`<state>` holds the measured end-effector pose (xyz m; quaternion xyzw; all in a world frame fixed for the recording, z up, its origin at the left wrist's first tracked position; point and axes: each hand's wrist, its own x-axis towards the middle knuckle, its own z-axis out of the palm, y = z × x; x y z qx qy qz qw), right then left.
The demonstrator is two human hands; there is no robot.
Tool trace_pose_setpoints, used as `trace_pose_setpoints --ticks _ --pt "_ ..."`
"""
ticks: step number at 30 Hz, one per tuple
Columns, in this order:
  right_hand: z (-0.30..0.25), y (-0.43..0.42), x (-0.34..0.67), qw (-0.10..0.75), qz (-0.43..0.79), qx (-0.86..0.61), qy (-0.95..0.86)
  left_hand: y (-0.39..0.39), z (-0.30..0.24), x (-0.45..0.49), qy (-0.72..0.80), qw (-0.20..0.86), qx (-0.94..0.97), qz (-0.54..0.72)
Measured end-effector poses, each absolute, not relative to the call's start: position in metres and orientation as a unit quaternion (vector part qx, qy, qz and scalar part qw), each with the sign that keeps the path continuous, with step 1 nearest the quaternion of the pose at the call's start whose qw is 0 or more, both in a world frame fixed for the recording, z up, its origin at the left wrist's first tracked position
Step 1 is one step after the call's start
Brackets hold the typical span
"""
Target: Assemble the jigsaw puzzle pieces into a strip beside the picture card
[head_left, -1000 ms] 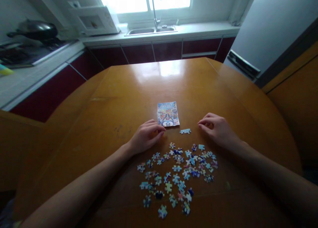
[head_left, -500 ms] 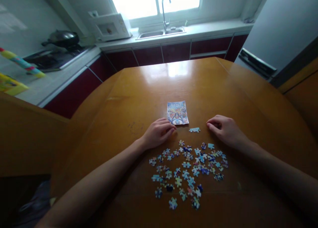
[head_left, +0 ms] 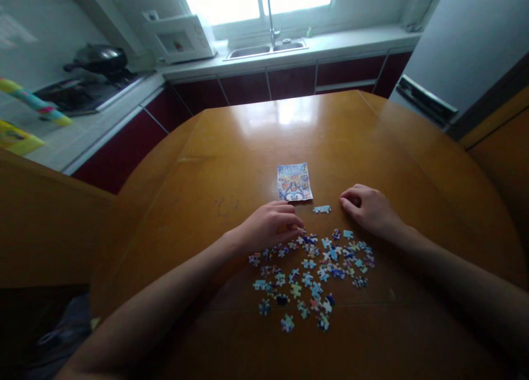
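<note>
Many loose jigsaw puzzle pieces (head_left: 308, 279) lie in a spread heap on the wooden table. My left hand (head_left: 275, 224) is at the heap's far edge, thumb and index fingertip closed around a small puzzle piece (head_left: 303, 231) that they partly cover. To the right, my right hand (head_left: 370, 208) rests on the table with its fingers curled and thumb against the index finger; nothing shows in it. Between the hands lies a short joined strip of light-blue puzzle pieces (head_left: 322, 209). Behind it is a small printed picture sheet (head_left: 294, 182) with a cartoon figure.
The table (head_left: 231, 148) has cut corners. Beyond it a counter carries a sink (head_left: 252, 51) with a tap, a white microwave (head_left: 184, 39) and a pan (head_left: 101, 59) on a stove. A fridge (head_left: 458, 54) stands at right. Colourful toy-like objects (head_left: 35, 104) are at left.
My left hand has moved from beside the picture sheet towards me and right, onto a piece at the heap's far edge. My right hand stays nearly in place. The view has tilted slightly.
</note>
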<state>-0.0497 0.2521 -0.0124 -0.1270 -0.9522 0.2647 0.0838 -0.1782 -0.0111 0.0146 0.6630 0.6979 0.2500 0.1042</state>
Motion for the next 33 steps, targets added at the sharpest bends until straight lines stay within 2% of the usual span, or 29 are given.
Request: trace_pose_setpoints --ticks 7,16,33 --pt "-0.013 0.251 -0.051 0.085 0.261 -0.128 -0.953 -0.013 0.029 -0.156 0.649 0.166 0.720 0.181" --pt "-0.014 0.252 -0.052 0.090 0.261 -0.126 -0.953 -0.011 0.009 -0.134 0.660 0.102 0.716 0.202" --pt "-0.013 0.255 -0.055 0.080 0.286 -0.124 -0.947 -0.010 0.000 -0.118 0.659 0.062 0.716 0.223"
